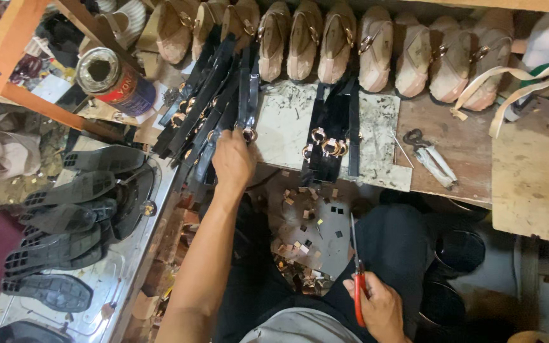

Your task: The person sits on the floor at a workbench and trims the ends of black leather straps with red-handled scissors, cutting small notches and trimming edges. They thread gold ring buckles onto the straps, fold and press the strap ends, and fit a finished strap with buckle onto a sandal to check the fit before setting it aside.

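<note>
Left hand (233, 159) grips black straps (208, 105) at the slab (287, 121) edge; right hand (379, 308) holds scissors (356, 267).

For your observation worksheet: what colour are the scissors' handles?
Red, on the scissors in the right hand, head view.

I see a worn wooden workbench (528, 171) bearing a scuffed white cutting slab (287, 121), black buckled straps (328, 136), a row of tan sandal uppers (376, 54), and pliers (430, 155).

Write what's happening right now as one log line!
left hand: on black buckled straps | right hand: holds red-handled scissors | bench: tan shoes in row | left side: black soles
</note>
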